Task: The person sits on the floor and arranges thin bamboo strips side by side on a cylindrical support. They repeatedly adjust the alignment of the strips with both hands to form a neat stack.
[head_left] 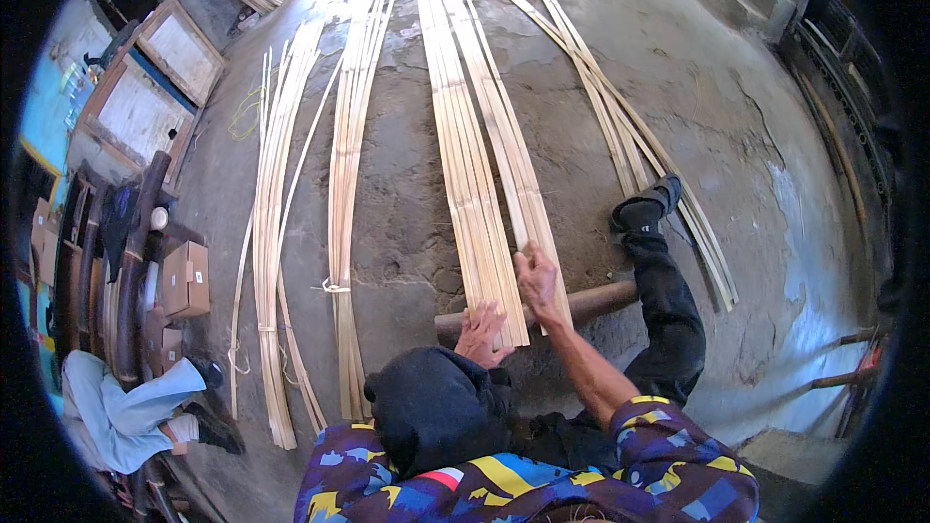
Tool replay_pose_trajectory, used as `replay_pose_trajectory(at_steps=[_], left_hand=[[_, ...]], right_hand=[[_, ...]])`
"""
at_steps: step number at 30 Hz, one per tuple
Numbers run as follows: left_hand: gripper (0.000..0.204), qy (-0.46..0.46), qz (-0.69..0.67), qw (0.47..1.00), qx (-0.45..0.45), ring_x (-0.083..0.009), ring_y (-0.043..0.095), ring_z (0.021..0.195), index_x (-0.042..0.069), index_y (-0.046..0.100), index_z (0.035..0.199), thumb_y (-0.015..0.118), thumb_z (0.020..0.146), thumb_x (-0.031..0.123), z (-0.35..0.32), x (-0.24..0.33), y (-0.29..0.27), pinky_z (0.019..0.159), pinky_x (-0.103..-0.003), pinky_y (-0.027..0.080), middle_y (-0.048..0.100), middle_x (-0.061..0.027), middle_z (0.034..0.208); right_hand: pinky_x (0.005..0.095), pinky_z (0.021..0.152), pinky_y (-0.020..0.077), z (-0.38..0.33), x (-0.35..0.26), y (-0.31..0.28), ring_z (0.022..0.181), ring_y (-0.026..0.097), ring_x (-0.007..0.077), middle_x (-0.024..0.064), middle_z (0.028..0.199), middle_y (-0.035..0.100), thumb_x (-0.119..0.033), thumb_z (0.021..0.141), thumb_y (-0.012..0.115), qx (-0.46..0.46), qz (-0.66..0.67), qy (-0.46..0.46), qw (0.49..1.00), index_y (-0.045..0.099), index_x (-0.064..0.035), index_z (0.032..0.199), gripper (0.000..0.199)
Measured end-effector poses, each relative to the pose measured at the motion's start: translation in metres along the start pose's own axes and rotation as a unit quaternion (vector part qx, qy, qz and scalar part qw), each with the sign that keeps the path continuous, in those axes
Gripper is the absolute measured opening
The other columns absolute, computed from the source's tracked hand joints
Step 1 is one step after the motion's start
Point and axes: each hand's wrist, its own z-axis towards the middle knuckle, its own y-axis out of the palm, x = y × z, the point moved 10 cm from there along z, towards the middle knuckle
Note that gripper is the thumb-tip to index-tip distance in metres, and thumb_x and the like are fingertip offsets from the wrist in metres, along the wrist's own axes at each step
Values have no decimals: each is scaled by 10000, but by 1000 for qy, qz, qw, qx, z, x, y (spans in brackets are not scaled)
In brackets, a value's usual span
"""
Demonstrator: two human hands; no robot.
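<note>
Long pale bamboo strips (pixel 467 165) lie side by side in a flat band, running away from me. Their near ends rest over a brown round pole (pixel 601 301) lying crosswise on the floor. My left hand (pixel 479 337) is spread flat on the near ends of this band, fingers apart. Just right of it, a narrower set of strips (pixel 506 136) lies at a slight angle. My right hand (pixel 539 281) is closed with its fingers curled around the edge of a bamboo strip in that set, above the pole.
To the left lie two tied bamboo bundles (pixel 281 184) (pixel 351 155). Crossed loose strips (pixel 605 87) lie at the right, beside my sandalled foot (pixel 647 205). At the far left are cardboard boxes (pixel 186 281), dark poles (pixel 136 261) and a seated person's legs (pixel 131 407).
</note>
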Motion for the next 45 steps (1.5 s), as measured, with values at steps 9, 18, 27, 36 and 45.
replay_pose_trajectory(at_steps=[9,18,27,36,45], left_hand=[[708,46,44,993,-104,-279,174,1313,76,292,1328,589,761,378,-1,21,24,1042,-528,134,247,-84,1401],[623,52,59,990,-113,-262,208,1303,102,337,1309,595,758,239,0,16,29,1031,-511,178,266,-75,1391],[645,57,59,989,-121,-261,191,1309,115,277,1341,568,776,226,-2,13,32,1038,-493,165,226,-70,1410],[660,60,80,987,-123,-268,186,1313,106,309,1323,603,752,257,-1,12,34,1044,-489,181,243,-78,1404],[732,32,37,996,-69,-272,219,1301,131,370,1292,702,654,268,-8,2,38,1046,-470,198,288,-76,1383]], right_hand=[[427,603,430,-3,112,-75,650,550,383,274,767,555,-158,805,469,-28,-179,21,983,415,-24,1250,468],[492,563,413,8,113,-60,611,538,424,282,677,534,-148,823,405,-43,-178,-36,982,418,-7,1214,416],[345,364,326,-5,136,-58,384,435,212,60,461,409,-337,850,466,-50,-69,-3,996,501,-63,791,282],[480,605,470,-23,138,-67,736,566,395,194,971,507,-212,783,545,-132,-336,54,931,354,-27,1170,470],[495,713,456,-67,133,-74,902,506,418,188,1033,427,-166,704,595,-53,-280,17,958,427,-46,1124,468]])
